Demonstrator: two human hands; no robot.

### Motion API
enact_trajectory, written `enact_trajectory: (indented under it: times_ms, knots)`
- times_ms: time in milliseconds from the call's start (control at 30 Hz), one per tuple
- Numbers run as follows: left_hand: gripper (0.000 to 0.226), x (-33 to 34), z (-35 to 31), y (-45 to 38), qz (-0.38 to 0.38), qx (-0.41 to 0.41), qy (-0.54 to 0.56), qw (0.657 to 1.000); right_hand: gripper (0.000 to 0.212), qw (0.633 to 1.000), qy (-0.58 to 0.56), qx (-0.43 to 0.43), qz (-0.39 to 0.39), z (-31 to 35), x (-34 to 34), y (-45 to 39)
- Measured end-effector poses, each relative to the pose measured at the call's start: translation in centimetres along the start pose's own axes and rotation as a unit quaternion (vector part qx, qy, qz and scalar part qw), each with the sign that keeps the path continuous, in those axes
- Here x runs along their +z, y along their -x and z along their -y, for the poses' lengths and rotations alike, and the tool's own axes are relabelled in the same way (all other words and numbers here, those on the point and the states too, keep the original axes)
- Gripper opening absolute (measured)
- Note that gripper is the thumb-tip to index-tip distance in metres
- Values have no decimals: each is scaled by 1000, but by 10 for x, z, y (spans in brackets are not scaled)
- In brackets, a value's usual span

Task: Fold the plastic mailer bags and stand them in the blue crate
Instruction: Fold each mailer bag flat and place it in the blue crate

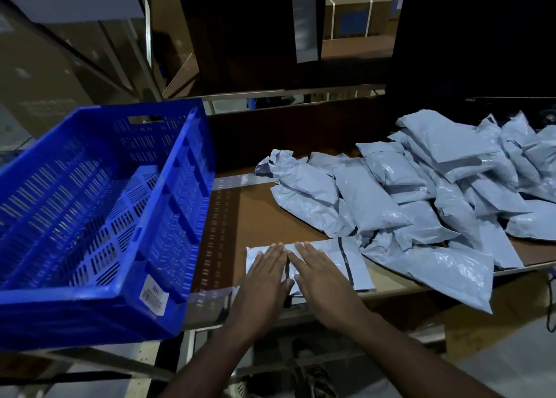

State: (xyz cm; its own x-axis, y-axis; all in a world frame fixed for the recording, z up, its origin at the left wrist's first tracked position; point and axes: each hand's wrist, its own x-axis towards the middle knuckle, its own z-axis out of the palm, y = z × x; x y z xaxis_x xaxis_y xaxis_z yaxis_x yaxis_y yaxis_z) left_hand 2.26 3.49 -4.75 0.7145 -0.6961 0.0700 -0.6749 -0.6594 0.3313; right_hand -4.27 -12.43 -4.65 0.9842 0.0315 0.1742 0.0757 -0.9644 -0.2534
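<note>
We are at the start of a fold. One mailer bag (pixel 331 262) lies flat at the near edge of the tabletop (pixel 261 214), just right of the blue crate (pixel 99 205). Our left hand (pixel 264 277) and right hand (pixel 322 277) lie side by side on it, fingers straight and pressing down, so neither grip is closed on anything. We think we are smoothing the bag flat. Next we would need to lift one end, maybe the flap end with the dark strip, and lay it over. Then the bag goes standing up in the crate, which looks like it has no bags yet. The pile of bags (pixel 421 187) waits on the right, touching our bag's far end. Nothing blocks the way to the crate.
</note>
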Motion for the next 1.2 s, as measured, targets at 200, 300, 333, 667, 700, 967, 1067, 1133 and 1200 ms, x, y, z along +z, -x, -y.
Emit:
enact_trajectory:
  times_ms: [200, 300, 333, 667, 700, 967, 1067, 1133, 1200]
  knots:
    - [71, 2, 1, 11, 11, 7, -50, 999, 53, 999, 31, 2, 15, -12, 12, 6]
    - [77, 0, -1, 9, 15, -15, -22, 1000, 57, 999, 22, 4, 41, -16, 10, 3]
    - [77, 0, 0, 10, 17, -20, -16, 1000, 56, 999, 26, 8, 38, -18, 10, 7]
    - [77, -1, 6, 9, 33, -20, -35, 999, 58, 997, 7, 10, 77, -26, 0, 15]
    - [77, 0, 5, 10, 31, -25, -37, 999, 60, 997, 1, 6, 79, -26, -2, 13]
    - [79, -2, 7, 14, 39, -60, -37, 997, 92, 991, -16, 89, 96, -39, -11, 27]
    - [82, -4, 10, 12, 48, -58, -35, 997, 94, 990, -21, 100, 98, -38, -15, 24]
    - [86, -4, 10, 14, 49, -58, -35, 997, 89, 990, -14, 104, 97, -35, -15, 27]
    - [88, -3, 9, 15, 53, -59, -35, 996, 81, 989, -7, 106, 99, -33, -14, 30]
